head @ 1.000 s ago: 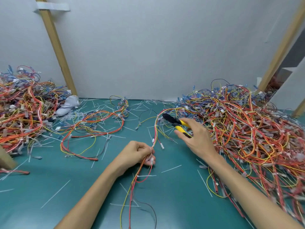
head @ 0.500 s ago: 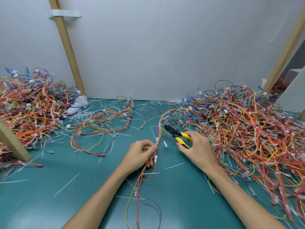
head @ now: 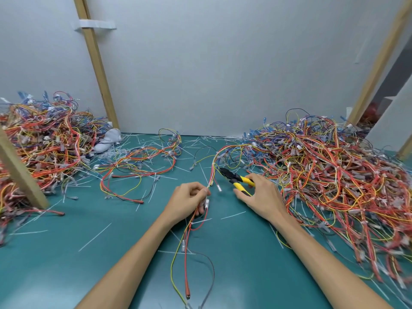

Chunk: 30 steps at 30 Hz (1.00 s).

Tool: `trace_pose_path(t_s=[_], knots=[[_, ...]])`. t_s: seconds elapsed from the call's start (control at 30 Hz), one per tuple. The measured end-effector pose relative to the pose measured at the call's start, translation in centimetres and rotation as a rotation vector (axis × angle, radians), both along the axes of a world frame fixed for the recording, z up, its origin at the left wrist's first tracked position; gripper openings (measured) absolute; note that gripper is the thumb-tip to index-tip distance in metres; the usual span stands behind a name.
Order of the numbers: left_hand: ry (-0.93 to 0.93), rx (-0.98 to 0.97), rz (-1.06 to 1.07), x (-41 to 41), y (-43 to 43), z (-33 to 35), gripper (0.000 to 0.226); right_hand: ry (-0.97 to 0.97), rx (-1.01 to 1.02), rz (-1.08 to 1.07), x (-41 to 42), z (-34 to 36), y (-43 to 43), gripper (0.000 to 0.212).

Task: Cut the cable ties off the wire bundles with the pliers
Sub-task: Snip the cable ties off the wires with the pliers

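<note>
- Head view: pinches a thin wire bundle (head: 213, 169) between the thumb and curled fingers of the left hand (head: 189, 201), low over the middle of the green table (head: 66, 253).
- From that pinch, wires up and away toward the right pile (head: 334, 170), and down toward the near edge (red, yellow and grey strands, loose ends fanned out).
- Grips the yellow-handled pliers (head: 236, 178) in the right hand (head: 260, 197), just right of the left hand, fingers wrapped round both handles, the handles a little apart.
- Black nose of the pliers aimed up and left, tip just beside the raised wires; touching or not, cannot tell.
- Both forearms in from the near edge, angled toward each other, hands near but apart.
- Right hand close against the edge of the right pile; another tall pile (head: 44, 148) far left, partly behind a slanted wooden post (head: 20, 175).
- Between the piles, a loose bundle (head: 142, 161) beyond the left hand, and cut ties (head: 94, 237) scattered as thin white strips.
- Most open room on the near left, beside the left forearm, with a few strips on it; white wall (head: 223, 63) closing the far side.
</note>
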State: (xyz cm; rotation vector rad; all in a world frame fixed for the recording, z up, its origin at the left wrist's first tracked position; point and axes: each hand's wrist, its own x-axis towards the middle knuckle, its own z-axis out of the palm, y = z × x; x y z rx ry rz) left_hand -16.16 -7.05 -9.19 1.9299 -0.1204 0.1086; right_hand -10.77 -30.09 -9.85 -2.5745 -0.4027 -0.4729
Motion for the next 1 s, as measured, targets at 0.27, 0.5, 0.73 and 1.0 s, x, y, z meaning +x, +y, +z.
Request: trace_pose_path(t_s=[0.27,0.5,0.73,1.0], knots=[[0.005,0.023,0.000,-0.08,0.28,-0.07,0.016,0.022,-0.079,-0.050,-0.33,0.14,0.35,0.041],[0.015,0.020,-0.011,-0.02,0.35,-0.11,0.015,0.030,-0.114,-0.043,-0.38,0.22,0.40,0.040],[0.022,0.017,-0.015,0.18,0.39,-0.28,0.016,0.028,-0.163,-0.052,-0.22,0.18,0.36,0.041],[0.026,0.024,-0.024,0.22,0.48,-0.31,0.016,0.017,-0.183,-0.044,-0.10,0.12,0.27,0.040]])
